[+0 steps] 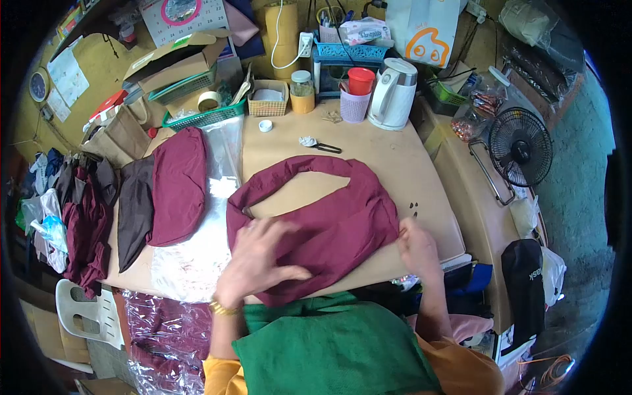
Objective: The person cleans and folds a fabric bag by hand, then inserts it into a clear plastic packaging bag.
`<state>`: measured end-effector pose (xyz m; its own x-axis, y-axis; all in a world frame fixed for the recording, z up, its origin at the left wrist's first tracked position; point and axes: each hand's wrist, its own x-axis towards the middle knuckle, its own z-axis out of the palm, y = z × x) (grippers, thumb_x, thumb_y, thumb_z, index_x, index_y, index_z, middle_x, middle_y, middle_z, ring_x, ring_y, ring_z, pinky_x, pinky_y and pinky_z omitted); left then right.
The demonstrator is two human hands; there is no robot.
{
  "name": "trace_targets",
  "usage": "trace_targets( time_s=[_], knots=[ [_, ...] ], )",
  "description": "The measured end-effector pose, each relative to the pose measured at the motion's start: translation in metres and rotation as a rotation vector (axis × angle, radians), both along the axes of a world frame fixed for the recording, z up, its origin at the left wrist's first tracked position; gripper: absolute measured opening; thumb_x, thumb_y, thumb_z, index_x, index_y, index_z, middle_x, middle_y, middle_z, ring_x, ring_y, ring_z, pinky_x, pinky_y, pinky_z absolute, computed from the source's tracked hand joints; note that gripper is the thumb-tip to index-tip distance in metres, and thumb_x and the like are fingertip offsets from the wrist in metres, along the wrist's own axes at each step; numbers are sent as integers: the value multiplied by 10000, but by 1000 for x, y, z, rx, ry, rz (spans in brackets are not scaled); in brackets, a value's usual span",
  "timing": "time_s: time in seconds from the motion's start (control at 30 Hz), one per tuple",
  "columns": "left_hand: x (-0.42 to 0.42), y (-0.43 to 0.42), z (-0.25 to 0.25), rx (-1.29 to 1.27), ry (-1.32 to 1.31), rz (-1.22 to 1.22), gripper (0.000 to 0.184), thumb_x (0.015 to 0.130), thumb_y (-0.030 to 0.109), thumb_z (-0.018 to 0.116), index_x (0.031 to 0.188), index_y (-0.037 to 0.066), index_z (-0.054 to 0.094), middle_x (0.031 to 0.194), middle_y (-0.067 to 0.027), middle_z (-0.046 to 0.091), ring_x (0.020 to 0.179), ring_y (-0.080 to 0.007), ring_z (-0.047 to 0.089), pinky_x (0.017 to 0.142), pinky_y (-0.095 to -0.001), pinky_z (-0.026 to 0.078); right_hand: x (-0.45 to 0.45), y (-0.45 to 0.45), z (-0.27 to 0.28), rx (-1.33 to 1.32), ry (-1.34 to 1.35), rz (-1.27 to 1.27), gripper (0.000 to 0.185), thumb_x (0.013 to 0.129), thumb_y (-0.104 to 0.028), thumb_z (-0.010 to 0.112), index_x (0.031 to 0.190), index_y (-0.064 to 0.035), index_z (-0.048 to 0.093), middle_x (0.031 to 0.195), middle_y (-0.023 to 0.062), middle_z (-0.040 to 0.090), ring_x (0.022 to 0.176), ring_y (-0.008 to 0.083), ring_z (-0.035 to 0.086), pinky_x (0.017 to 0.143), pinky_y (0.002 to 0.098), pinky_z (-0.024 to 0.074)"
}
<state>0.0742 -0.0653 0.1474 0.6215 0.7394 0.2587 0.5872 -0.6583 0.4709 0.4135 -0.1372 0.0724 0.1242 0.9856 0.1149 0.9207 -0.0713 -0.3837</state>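
Note:
A maroon cloth bag point(329, 224) with a wide loop strap lies spread on the brown table. Over its lower left part is my left hand point(260, 257), fingers spread and slightly blurred, with a gold bracelet at the wrist. My right hand point(419, 249) pinches the bag's right edge with curled fingers. Left of the bag lie a folded maroon piece point(181, 187) and a dark brown piece point(136, 207), partly over a clear plastic sheet point(191, 263). Black-handled snips point(322, 147) rest behind the bag. Green cloth point(329, 349) covers my lap.
Along the back of the table point(421, 158) stand a white kettle point(394, 95), a purple cup point(354, 106), a jar point(302, 93) and baskets. A black fan point(520, 147) is at the right. A white chair point(89, 313) and plastic-wrapped maroon cloth point(168, 336) are at lower left.

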Motion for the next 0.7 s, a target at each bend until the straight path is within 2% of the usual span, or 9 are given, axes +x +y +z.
trace_targets(
  time_s=[0.07, 0.2, 0.27, 0.37, 0.4, 0.53, 0.6, 0.63, 0.7],
  knots=[
    [-45, -14, -12, -60, 128, 83, 648, 608, 408, 894, 1093, 72, 625, 1040, -92, 634, 944, -315, 606, 850, -424, 475, 9, 6, -6, 280, 361, -26, 307, 861, -79, 683, 1129, -5, 551, 956, 152, 651, 910, 269, 652, 835, 399, 501],
    [-79, -44, -59, -294, -37, 176, 485, 662, 339, 882, 973, 36, 664, 908, -94, 663, 763, -277, 628, 711, -390, 501, -14, 35, -2, 479, 564, -27, 300, 853, -67, 701, 1118, -31, 566, 1055, 131, 656, 972, 262, 639, 869, 387, 492],
    [-67, -58, -67, -360, -202, 289, 284, 766, 214, 833, 853, -4, 673, 795, -106, 664, 651, -239, 610, 612, -346, 480, -21, 63, -12, 580, 561, 112, 230, 878, -59, 688, 1084, -15, 594, 1101, 117, 667, 990, 213, 635, 863, 336, 496],
    [-58, -57, -88, -244, -459, 484, 183, 842, 125, 755, 811, -31, 664, 764, -114, 653, 673, -211, 604, 625, -326, 467, -5, 94, -50, 463, 850, 254, 131, 903, -63, 670, 1012, 2, 641, 1049, 115, 690, 941, 189, 646, 856, 273, 494],
    [-57, -51, -95, -117, -513, 562, 184, 871, 97, 708, 786, -46, 631, 719, -118, 636, 641, -209, 573, 610, -334, 450, -14, 90, -37, 431, 875, 60, 70, 913, -56, 650, 943, 5, 668, 912, 110, 704, 861, 177, 656, 778, 265, 500],
    [-71, -25, -98, -270, -646, 796, 230, 904, 112, 681, 750, -39, 602, 666, -99, 589, 634, -203, 530, 627, -349, 433, -28, 93, -41, 539, 575, -86, 79, 919, -70, 648, 909, 4, 674, 787, 123, 677, 770, 175, 649, 694, 302, 494],
    [-75, -8, -97, 111, -485, 767, 240, 946, 115, 641, 759, -22, 578, 628, -72, 529, 647, -202, 505, 653, -354, 420, -33, 97, -45, 566, 525, -114, 188, 958, -146, 605, 901, 22, 665, 749, 138, 642, 723, 176, 620, 665, 319, 479],
    [-72, 1, -97, 114, -483, 777, 240, 946, 115, 641, 759, -22, 578, 628, -72, 529, 647, -202, 505, 653, -354, 420, -35, 100, -46, 581, 501, -126, 243, 978, -185, 584, 897, 32, 660, 730, 146, 625, 700, 176, 605, 651, 327, 472],
    [-65, 16, -102, 331, -746, 712, 209, 976, 128, 606, 817, -8, 593, 604, -57, 480, 666, -211, 498, 696, -339, 431, -34, 105, -46, 392, 529, -170, 270, 990, -206, 562, 908, 36, 649, 752, 146, 640, 719, 181, 615, 660, 328, 475]
  ],
)
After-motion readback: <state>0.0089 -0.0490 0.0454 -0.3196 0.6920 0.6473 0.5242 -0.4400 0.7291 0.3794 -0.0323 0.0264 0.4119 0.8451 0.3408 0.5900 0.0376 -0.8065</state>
